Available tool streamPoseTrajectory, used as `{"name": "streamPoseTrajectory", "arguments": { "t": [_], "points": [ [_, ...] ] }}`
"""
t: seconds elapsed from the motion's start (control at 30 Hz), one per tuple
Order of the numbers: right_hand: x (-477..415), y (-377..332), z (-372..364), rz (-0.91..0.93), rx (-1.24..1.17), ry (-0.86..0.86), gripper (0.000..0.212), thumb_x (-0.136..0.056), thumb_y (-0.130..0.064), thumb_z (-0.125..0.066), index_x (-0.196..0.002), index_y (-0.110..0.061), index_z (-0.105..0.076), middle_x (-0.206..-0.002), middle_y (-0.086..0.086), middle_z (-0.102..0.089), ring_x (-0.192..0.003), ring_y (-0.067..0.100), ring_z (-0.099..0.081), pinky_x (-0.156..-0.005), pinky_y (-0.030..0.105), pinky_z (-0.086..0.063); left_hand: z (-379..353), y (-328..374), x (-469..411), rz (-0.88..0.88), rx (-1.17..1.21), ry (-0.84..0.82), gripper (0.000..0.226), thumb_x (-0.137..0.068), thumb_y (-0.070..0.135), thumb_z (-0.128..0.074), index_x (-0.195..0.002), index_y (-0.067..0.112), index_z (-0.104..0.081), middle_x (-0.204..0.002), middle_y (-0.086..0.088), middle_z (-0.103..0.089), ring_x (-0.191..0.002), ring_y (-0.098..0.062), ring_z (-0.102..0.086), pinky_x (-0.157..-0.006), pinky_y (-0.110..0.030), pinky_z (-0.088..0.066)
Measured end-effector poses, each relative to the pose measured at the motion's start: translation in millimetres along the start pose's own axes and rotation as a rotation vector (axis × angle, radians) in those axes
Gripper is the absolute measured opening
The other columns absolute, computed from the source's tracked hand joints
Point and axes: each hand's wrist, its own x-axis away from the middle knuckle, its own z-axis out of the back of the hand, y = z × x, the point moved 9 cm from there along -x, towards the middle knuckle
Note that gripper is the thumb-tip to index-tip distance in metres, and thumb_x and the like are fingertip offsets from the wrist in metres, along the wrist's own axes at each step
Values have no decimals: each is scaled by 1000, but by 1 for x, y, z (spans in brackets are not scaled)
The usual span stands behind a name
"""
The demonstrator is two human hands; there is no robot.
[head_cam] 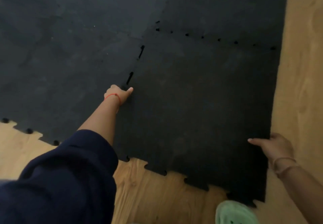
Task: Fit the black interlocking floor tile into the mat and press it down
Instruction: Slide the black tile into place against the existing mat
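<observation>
A black interlocking floor tile [201, 101] lies at the right end of the black mat [66, 49], with small gaps showing along its left and far seams. My left hand [118, 92] rests on the tile's left seam with the fingers curled and the thumb pointing right along the joint. At the tile's near right edge, my right hand [272, 145] grips the rim, thumb on top and fingers underneath. The toothed front edge of the tile sits over the wooden floor.
Light wooden floor [300, 66] runs along the right side and the front. A pale green shoe [234, 213] stands at the tile's near corner. My dark blue sleeve [61, 180] fills the lower left.
</observation>
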Motion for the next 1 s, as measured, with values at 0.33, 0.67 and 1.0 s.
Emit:
{"name": "streamPoseTrajectory", "arguments": {
  "t": [0.33, 0.67, 1.0],
  "points": [
    [6, 9, -5, 19, -32, -160, 87, -68, -20, -78, -139, -2, -30, -144, 21, -37, -128, 38, -38, -106, 47, -33, -7, -20, -8, 24, 68, -28, 53, -89, 32, -55, -121, -10, -47, -127, -26, -50, -105, -40, -52, -67, -38, -42],
    [10, -8, -22, 101, -28, 74, 80, -78, -42, -65, -141, -11, -27, -145, 15, -33, -131, 32, -34, -109, 43, -28, 20, 28, -18, -242, 47, 126, 59, -86, 39, -56, -125, -4, -47, -129, -29, -50, -119, -43, -47, -103, -49, -38],
    [-45, -83, -15, 322, 97, 155, 94, -81, -48, -59, -146, -18, 2, -157, 5, -2, -143, 24, -4, -115, 44, -5, -2, 51, -34, -129, 162, 158, 81, -75, 53, -64, -134, 4, -38, -137, -26, -42, -123, -47, -41, -102, -57, -37]
  ]
}}
